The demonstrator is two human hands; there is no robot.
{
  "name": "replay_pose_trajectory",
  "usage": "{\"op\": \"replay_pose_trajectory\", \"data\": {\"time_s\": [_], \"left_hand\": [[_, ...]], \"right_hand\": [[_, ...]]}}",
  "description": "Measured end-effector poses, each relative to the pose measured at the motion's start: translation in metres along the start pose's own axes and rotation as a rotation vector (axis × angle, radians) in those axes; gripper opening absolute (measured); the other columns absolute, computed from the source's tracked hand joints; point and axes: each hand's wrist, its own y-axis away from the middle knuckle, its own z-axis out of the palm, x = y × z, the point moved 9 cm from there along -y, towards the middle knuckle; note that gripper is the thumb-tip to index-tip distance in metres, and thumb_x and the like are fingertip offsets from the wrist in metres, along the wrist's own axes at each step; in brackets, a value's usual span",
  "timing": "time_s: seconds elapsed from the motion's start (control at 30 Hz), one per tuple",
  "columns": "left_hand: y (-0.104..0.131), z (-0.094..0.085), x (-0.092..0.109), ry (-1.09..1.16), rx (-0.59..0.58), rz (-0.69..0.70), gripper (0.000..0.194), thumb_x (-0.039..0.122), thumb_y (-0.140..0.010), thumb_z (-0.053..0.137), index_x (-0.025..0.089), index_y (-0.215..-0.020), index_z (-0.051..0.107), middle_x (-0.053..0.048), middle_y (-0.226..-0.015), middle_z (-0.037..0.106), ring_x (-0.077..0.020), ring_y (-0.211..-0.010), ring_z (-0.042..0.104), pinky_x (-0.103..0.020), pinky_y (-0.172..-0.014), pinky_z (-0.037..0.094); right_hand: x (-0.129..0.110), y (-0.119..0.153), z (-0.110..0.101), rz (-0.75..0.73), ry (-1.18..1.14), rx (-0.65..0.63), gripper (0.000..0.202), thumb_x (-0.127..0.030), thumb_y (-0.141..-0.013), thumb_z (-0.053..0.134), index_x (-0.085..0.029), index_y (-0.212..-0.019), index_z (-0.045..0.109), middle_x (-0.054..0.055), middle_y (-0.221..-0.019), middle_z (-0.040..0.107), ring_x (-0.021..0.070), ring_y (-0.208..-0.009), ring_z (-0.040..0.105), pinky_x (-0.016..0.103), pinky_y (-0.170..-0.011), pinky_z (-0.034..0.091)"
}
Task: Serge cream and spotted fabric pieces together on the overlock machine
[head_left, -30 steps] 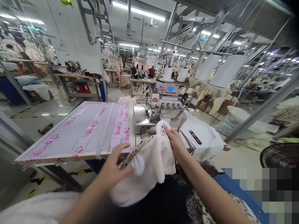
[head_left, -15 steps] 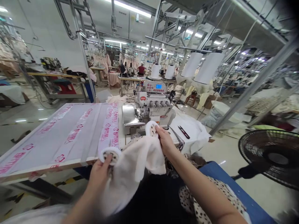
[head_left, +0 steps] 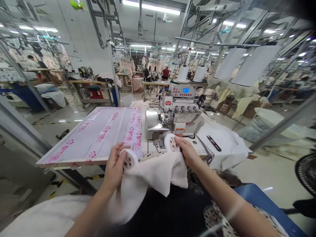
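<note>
A cream fleece piece (head_left: 158,171) hangs between my hands, with two round ear-shaped flaps of white edging and dark-spotted fabric. My left hand (head_left: 116,164) is closed on the left ear flap (head_left: 129,160), thumb on its face. The right ear flap (head_left: 171,143) is pinched in my right hand (head_left: 189,151). Beyond the fabric stands an overlock sewing machine (head_left: 181,108) with a lit blue display. The right flap is close to the machine's front plate. The fleece sags in folds over my dark lap.
To the left extends a table panel (head_left: 106,131) covered in printed plastic. Thread snips (head_left: 213,143) lie on white cloth at the right. A black fan (head_left: 307,171) stands at the far right. Thread cones (head_left: 182,73) rise behind the machine. Spotted fabric lies on a blue surface (head_left: 249,191).
My view has turned left, so the machine appears farther right. My left hand has risen and moved nearer the machine table, still holding its ear flap. The right hand keeps its pinch.
</note>
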Motion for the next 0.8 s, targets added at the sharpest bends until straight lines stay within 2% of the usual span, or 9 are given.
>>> {"op": "replay_pose_trajectory", "data": {"time_s": [0.1, 0.23, 0.3, 0.37, 0.43, 0.5, 0.6, 0.7, 0.8], "left_hand": [[0.005, 0.031, 0.028, -0.236, -0.092, 0.205, 0.054, 0.037, -0.076, 0.061, 0.026, -0.124, 0.04, -0.006, -0.125, 0.047, -0.0217, -0.119, 0.04, -0.038, -0.101, 0.028], [0.008, 0.091, 0.001, -0.004, -0.462, -0.157, 0.053, 0.041, -0.067, 0.069, 0.017, -0.112, 0.053, -0.006, -0.09, 0.06, -0.0187, -0.077, 0.057, -0.03, -0.068, 0.046], [0.007, 0.1, -0.01, 0.108, -0.499, -0.271, 0.04, 0.043, -0.07, 0.066, 0.015, -0.097, 0.058, -0.003, -0.075, 0.059, -0.0139, -0.062, 0.054, -0.024, -0.058, 0.044], [-0.001, 0.091, -0.013, 0.152, -0.425, -0.261, 0.034, 0.043, -0.072, 0.065, 0.016, -0.092, 0.058, -0.001, -0.072, 0.058, -0.0115, -0.061, 0.053, -0.02, -0.057, 0.043], [-0.005, 0.079, -0.014, 0.201, -0.346, -0.255, 0.032, 0.043, -0.073, 0.064, 0.019, -0.091, 0.055, 0.002, -0.071, 0.057, -0.0093, -0.059, 0.052, -0.018, -0.057, 0.043], [-0.002, 0.073, -0.011, 0.251, -0.295, -0.26, 0.029, 0.042, -0.074, 0.064, 0.02, -0.09, 0.053, 0.004, -0.07, 0.056, -0.0074, -0.056, 0.05, -0.017, -0.054, 0.043], [0.02, 0.083, -0.002, 0.306, -0.308, -0.274, 0.027, 0.04, -0.075, 0.064, 0.022, -0.092, 0.053, 0.003, -0.074, 0.057, -0.0079, -0.057, 0.051, -0.017, -0.053, 0.044], [0.058, 0.106, 0.013, 0.241, -0.455, -0.241, 0.027, 0.04, -0.077, 0.061, 0.023, -0.097, 0.055, -0.002, -0.085, 0.06, -0.0135, -0.07, 0.057, -0.023, -0.064, 0.049], [0.095, 0.125, 0.042, 0.05, -0.742, 0.015, 0.023, 0.039, -0.079, 0.059, 0.021, -0.092, 0.063, -0.006, -0.083, 0.062, -0.0185, -0.075, 0.058, -0.028, -0.068, 0.049]], "right_hand": [[0.0, 0.009, 0.027, 0.004, 0.082, -0.107, 0.033, -0.047, -0.066, 0.068, -0.016, -0.068, 0.057, -0.003, -0.058, 0.054, 0.0094, -0.05, 0.043, 0.021, -0.051, 0.033], [-0.012, 0.021, 0.062, -0.088, 0.268, -0.276, 0.035, -0.05, -0.073, 0.06, -0.015, -0.068, 0.057, -0.004, -0.06, 0.048, 0.0084, -0.054, 0.04, 0.02, -0.051, 0.032], [-0.022, 0.027, 0.053, -0.178, 0.288, -0.223, 0.034, -0.05, -0.076, 0.058, -0.016, -0.073, 0.058, -0.003, -0.067, 0.051, 0.0092, -0.06, 0.046, 0.02, -0.055, 0.037], [-0.018, 0.037, 0.029, -0.192, 0.27, -0.141, 0.038, -0.052, -0.078, 0.054, -0.016, -0.07, 0.058, -0.002, -0.066, 0.054, 0.0092, -0.06, 0.049, 0.02, -0.057, 0.039], [0.016, 0.052, 0.008, 0.003, 0.25, -0.18, 0.053, -0.06, -0.081, 0.044, -0.013, -0.059, 0.056, 0.0, -0.055, 0.053, 0.0087, -0.049, 0.048, 0.02, -0.05, 0.038], [0.07, 0.079, 0.002, 0.35, 0.19, -0.348, 0.068, -0.07, -0.08, 0.031, -0.011, -0.058, 0.058, 0.005, -0.053, 0.056, 0.0105, -0.046, 0.051, 0.02, -0.046, 0.039], [0.108, 0.104, 0.003, 0.571, -0.127, -0.403, 0.071, -0.071, -0.08, 0.029, -0.009, -0.079, 0.064, 0.011, -0.077, 0.065, 0.0158, -0.07, 0.063, 0.025, -0.062, 0.047], [0.091, 0.086, -0.004, 0.432, -0.453, -0.185, 0.045, -0.055, -0.083, 0.045, -0.014, -0.092, 0.06, 0.007, -0.084, 0.066, 0.0149, -0.078, 0.062, 0.027, -0.073, 0.047], [0.05, 0.067, -0.015, 0.309, -0.391, -0.045, 0.032, -0.044, -0.077, 0.057, -0.013, -0.085, 0.058, 0.006, -0.073, 0.064, 0.0176, -0.067, 0.06, 0.03, -0.065, 0.048]]}}
